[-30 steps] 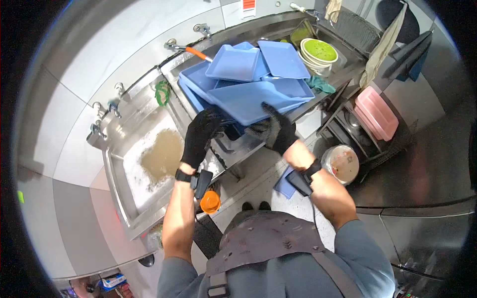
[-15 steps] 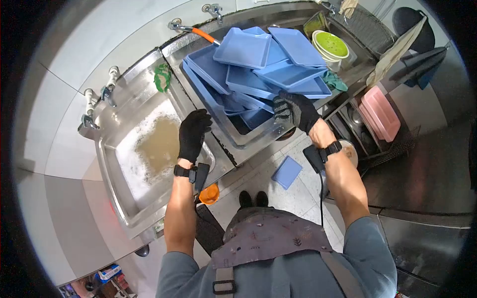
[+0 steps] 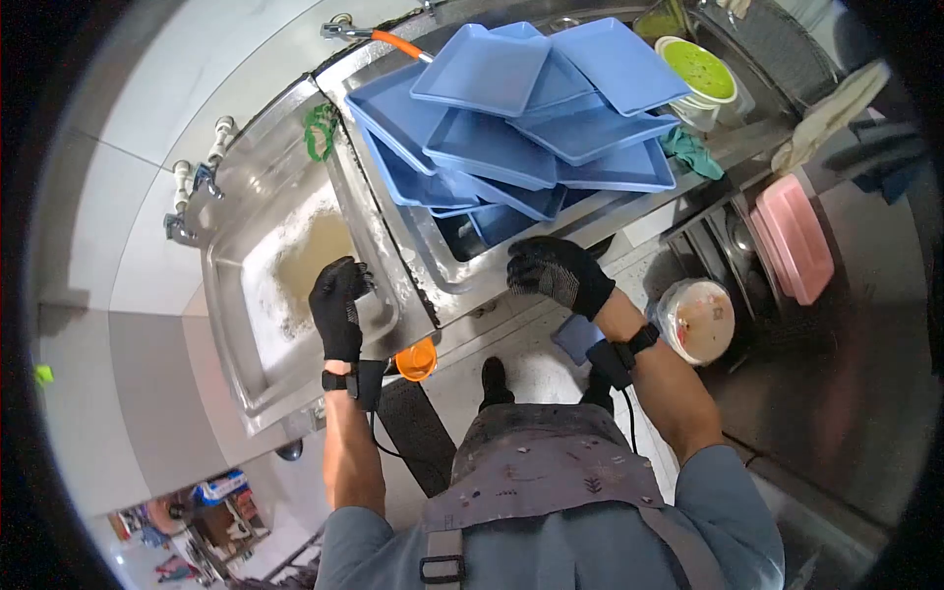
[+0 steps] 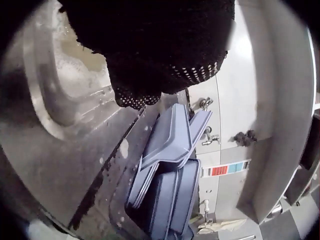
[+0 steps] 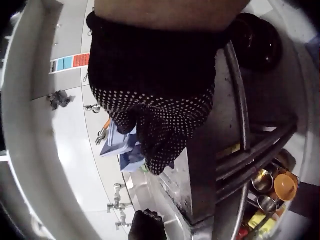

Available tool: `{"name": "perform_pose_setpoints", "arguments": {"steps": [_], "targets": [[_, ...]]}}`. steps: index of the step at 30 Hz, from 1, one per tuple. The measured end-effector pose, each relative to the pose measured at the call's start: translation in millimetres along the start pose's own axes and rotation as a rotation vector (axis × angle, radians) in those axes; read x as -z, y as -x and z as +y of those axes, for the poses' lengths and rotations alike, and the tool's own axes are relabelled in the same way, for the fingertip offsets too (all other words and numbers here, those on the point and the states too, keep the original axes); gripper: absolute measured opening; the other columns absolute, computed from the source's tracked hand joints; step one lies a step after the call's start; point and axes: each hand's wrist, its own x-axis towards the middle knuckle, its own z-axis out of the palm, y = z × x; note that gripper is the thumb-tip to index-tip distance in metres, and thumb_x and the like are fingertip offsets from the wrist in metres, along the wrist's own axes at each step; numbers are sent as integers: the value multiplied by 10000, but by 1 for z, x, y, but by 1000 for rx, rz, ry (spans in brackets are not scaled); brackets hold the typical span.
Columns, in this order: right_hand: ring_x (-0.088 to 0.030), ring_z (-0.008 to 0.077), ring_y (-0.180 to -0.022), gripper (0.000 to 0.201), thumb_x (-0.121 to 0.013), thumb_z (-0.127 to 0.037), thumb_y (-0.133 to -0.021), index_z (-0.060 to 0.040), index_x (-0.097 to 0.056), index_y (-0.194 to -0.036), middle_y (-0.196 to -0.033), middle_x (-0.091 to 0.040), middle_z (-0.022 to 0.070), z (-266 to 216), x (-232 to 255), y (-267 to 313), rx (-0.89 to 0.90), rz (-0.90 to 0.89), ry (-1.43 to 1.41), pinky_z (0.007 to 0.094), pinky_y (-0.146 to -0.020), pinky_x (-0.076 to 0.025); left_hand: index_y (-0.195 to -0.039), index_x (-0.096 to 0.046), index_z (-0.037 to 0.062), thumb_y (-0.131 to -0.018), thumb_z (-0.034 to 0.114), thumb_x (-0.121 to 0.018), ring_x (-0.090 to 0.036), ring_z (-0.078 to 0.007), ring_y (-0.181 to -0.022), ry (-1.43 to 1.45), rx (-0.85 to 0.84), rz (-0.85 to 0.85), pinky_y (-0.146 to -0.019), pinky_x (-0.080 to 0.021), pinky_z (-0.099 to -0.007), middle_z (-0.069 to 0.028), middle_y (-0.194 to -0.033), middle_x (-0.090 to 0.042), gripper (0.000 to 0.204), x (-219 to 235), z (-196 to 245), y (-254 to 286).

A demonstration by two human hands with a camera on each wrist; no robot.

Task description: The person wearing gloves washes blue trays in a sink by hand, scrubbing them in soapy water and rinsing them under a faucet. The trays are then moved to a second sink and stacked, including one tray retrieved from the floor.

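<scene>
A pile of blue trays (image 3: pixel 492 147) lies criss-crossed in the right sink basin, several overlapping at different tilts. My left hand (image 3: pixel 339 307), in a black glove, hovers over the near right side of the left basin with fingers loosely bent and nothing in them. In front of the pile, near the sink's front edge, is my right hand (image 3: pixel 559 275), gloved too, its fingers hanging loosely curled around nothing. The right wrist view shows the dotted palm side of that glove (image 5: pixel 165 120), with part of the trays (image 5: pixel 120 142) behind it.
Murky, foamy water (image 3: pixel 320 256) stands in the left basin. A green scrubber (image 3: pixel 319 132) lies on its rim. White tubs with green contents (image 3: pixel 700 71) stand right of the pile. Pink trays (image 3: pixel 795 241), a white bucket (image 3: pixel 698 320) and an orange bowl (image 3: pixel 416 360) are lower down.
Both hands were at a large blue tray at the pile's front; they let go of it, and it lies on the pile. Since then both hands have drawn back toward the body.
</scene>
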Motion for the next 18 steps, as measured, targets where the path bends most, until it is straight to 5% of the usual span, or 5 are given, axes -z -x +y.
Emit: {"name": "perform_pose_setpoints", "arguments": {"steps": [4, 5, 8, 10, 18], "targets": [[-675, 319, -884, 346, -516, -225, -979, 55, -591, -1169, -950, -669, 180, -9, 27, 34, -164, -110, 269, 425, -798, -561, -1100, -657, -20, -925, 78, -576, -659, -197, -900, -854, -659, 89, -792, -540, -309, -119, -1007, -679, 217, -28, 25, 61], [-677, 317, -871, 346, -521, -224, -977, 55, -590, -1171, -947, -672, 178, -11, 40, 44, -255, -115, 137, 427, -787, -563, -1118, -658, 3, -885, 2, -566, -650, -239, -972, -130, -123, 166, -826, -537, -331, -139, -1072, -667, 250, -51, 27, 86], [-675, 325, -892, 349, -517, -211, -976, 62, -579, -1186, -975, -670, 190, -10, 97, 80, -397, -97, -93, 437, -803, -559, -1101, -662, 10, -864, -20, -568, -645, -240, -990, -760, -280, -124, -838, -532, -320, -142, -1078, -665, 256, -100, 30, 129], [-667, 339, -927, 355, -505, -202, -976, 69, -571, -1195, -1021, -663, 206, -4, 140, 104, -339, -99, -116, 442, -849, -548, -1085, -623, -47, -966, 175, -504, -653, -196, -789, -32, 240, -231, -714, -531, -285, -102, -886, -664, 279, -162, 17, 150], [-651, 333, -1009, 303, -485, -109, -952, 50, -561, -1199, -1064, -651, 230, 101, 400, 219, -84, 368, 429, 436, -901, -551, -996, -698, 33, -865, 82, -566, -662, -272, -972, -3, 568, -709, -849, -539, -355, -120, -1011, -691, 192, -315, -239, 206]]}}
